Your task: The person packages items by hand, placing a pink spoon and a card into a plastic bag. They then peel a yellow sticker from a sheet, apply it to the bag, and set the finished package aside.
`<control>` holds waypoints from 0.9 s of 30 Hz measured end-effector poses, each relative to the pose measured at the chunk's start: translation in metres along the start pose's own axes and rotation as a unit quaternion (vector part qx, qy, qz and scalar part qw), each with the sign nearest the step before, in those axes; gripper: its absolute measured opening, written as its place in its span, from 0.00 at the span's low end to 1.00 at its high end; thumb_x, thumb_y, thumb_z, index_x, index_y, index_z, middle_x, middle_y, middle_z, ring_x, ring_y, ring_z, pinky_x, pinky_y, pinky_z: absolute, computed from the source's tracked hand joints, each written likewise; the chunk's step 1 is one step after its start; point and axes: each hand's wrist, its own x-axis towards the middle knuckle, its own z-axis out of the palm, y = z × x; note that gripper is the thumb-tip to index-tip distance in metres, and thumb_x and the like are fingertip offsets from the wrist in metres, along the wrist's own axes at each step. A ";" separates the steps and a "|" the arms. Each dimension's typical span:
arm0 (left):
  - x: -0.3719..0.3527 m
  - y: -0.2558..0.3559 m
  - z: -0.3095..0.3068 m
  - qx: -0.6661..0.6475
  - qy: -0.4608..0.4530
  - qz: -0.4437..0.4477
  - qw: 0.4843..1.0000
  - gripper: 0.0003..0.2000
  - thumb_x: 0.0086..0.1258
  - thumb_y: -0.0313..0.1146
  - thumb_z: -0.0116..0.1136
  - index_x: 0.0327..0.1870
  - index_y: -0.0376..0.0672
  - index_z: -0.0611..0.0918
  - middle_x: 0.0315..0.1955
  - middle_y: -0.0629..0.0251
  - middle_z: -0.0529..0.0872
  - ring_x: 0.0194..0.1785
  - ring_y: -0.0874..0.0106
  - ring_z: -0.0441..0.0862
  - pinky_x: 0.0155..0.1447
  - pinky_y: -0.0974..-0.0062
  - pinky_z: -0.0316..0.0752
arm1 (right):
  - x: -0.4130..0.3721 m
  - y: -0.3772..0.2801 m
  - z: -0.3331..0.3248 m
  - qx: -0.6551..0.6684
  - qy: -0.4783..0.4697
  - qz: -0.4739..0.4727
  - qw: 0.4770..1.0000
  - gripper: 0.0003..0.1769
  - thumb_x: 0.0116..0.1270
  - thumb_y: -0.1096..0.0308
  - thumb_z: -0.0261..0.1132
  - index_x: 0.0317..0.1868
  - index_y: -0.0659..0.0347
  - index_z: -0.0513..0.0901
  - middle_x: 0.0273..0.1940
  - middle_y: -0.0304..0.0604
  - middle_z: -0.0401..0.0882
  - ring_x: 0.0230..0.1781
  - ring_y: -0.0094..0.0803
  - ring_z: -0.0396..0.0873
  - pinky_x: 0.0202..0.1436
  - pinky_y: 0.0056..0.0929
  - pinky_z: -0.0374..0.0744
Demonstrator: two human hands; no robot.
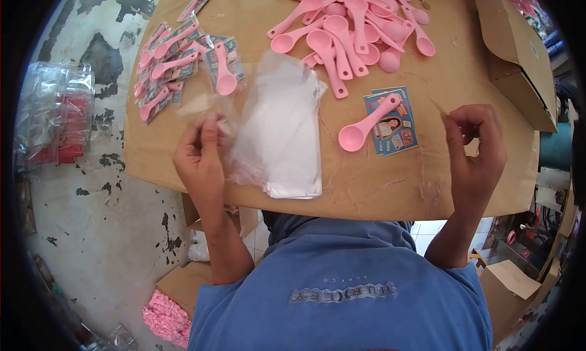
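Item: you are pinching one clear bag [215,114] in your left hand [200,159] fingers just left of the bag stack [284,137], your right hand [479,152] fingers curling together, seemingly empty, right of it, while bagged spoons [174,64] are lying beyond the stack's left and a carded spoon [372,124] and loose spoons [351,27] are waiting unbagged.

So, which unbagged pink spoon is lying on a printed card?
The single spoon on the blue card, beside the right hand. The pile above lies on bare cardboard; the carded ones at far left are inside packets.
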 end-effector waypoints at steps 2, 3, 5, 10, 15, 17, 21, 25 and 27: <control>0.000 -0.003 0.000 -0.034 0.032 0.013 0.999 0.10 0.84 0.32 0.58 0.51 0.35 0.87 0.31 0.78 0.80 0.34 0.87 0.72 0.39 0.86 0.68 | -0.002 0.000 -0.005 -0.025 -0.045 -0.047 0.998 0.10 0.63 0.74 0.77 0.43 0.63 0.85 0.38 0.42 0.81 0.39 0.35 0.80 0.41 0.33 0.77; 0.001 -0.004 -0.001 -0.051 0.049 0.019 0.997 0.09 0.84 0.32 0.58 0.50 0.35 0.86 0.29 0.78 0.79 0.32 0.86 0.73 0.36 0.85 0.69 | -0.004 0.005 -0.004 -0.025 -0.086 -0.072 0.993 0.12 0.62 0.73 0.77 0.44 0.63 0.86 0.39 0.43 0.81 0.41 0.38 0.81 0.44 0.35 0.77; 0.002 -0.006 -0.007 -0.085 0.043 0.010 0.995 0.09 0.85 0.33 0.57 0.52 0.36 0.83 0.28 0.76 0.80 0.29 0.84 0.75 0.33 0.83 0.74 | -0.010 0.001 -0.007 0.009 -0.154 -0.019 0.988 0.15 0.61 0.67 0.78 0.46 0.63 0.87 0.42 0.46 0.82 0.46 0.47 0.82 0.51 0.42 0.78; 0.004 0.009 -0.003 -0.213 -0.029 -0.051 0.975 0.13 0.83 0.31 0.60 0.61 0.37 0.79 0.35 0.65 0.88 0.34 0.77 0.86 0.38 0.82 0.81 | -0.013 0.006 -0.002 -0.107 -0.098 -0.002 0.989 0.18 0.64 0.64 0.76 0.52 0.61 0.86 0.50 0.47 0.80 0.54 0.46 0.78 0.57 0.43 0.78; -0.001 0.025 0.009 -0.231 -0.060 -0.099 0.966 0.14 0.80 0.30 0.64 0.59 0.34 0.81 0.41 0.56 0.92 0.40 0.72 0.91 0.44 0.81 0.83 | -0.016 0.010 0.013 -0.101 -0.129 0.005 0.987 0.20 0.64 0.67 0.75 0.55 0.62 0.83 0.56 0.48 0.75 0.57 0.47 0.75 0.60 0.44 0.78; 0.000 0.011 0.007 -0.195 -0.077 -0.080 0.974 0.13 0.79 0.31 0.65 0.58 0.33 0.83 0.39 0.57 0.92 0.39 0.74 0.89 0.43 0.81 0.81 | -0.015 0.011 0.013 -0.070 -0.119 -0.011 0.990 0.17 0.64 0.69 0.75 0.51 0.64 0.82 0.55 0.48 0.75 0.55 0.48 0.75 0.60 0.44 0.78; -0.008 0.002 0.009 -0.097 -0.060 -0.019 0.993 0.13 0.79 0.33 0.66 0.54 0.33 0.87 0.37 0.62 0.91 0.37 0.77 0.86 0.43 0.80 0.78 | -0.017 0.009 0.014 0.030 -0.124 0.077 0.989 0.15 0.65 0.70 0.75 0.45 0.65 0.78 0.49 0.49 0.74 0.52 0.48 0.75 0.56 0.44 0.77; -0.014 0.001 0.007 0.026 -0.065 0.052 0.996 0.13 0.80 0.36 0.65 0.53 0.33 0.90 0.42 0.67 0.83 0.44 0.79 0.80 0.48 0.79 0.75 | -0.020 0.018 0.012 -0.029 -0.124 0.018 0.992 0.14 0.66 0.72 0.74 0.44 0.68 0.77 0.45 0.48 0.74 0.48 0.44 0.75 0.53 0.39 0.76; -0.012 -0.004 0.005 0.072 -0.043 0.100 0.991 0.13 0.80 0.36 0.65 0.52 0.34 0.91 0.44 0.68 0.78 0.48 0.79 0.77 0.50 0.80 0.74 | -0.019 0.018 0.014 -0.030 -0.120 0.007 0.992 0.14 0.67 0.72 0.73 0.44 0.68 0.77 0.44 0.48 0.74 0.47 0.44 0.75 0.52 0.39 0.76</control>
